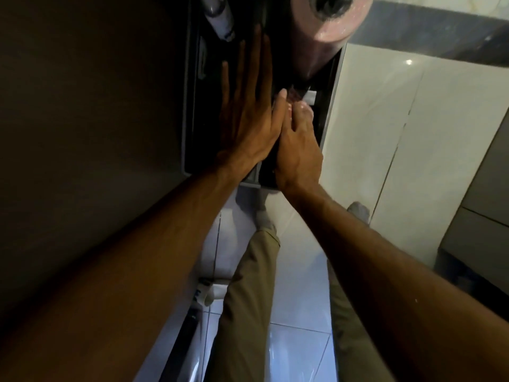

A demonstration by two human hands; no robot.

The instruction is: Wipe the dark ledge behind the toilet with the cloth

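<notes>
The dark ledge (197, 111) is a narrow black surface with a grey rim, running away from me at upper centre. My left hand (248, 106) lies flat on it, palm down and fingers stretched out, holding nothing. Right beside it, my right hand (297, 150) is closed, its fingertips pinching a dark reddish cloth (294, 95) with a small white tag. Most of the cloth is hidden in shadow under the hand. The two hands touch at the thumb side.
A pink paper roll (327, 20) stands at the far end of the ledge, with a pale bottle (220, 22) lying to its left. White glossy tiles (385, 128) are on the right. My legs in khaki trousers (248, 299) stand on the tiled floor below.
</notes>
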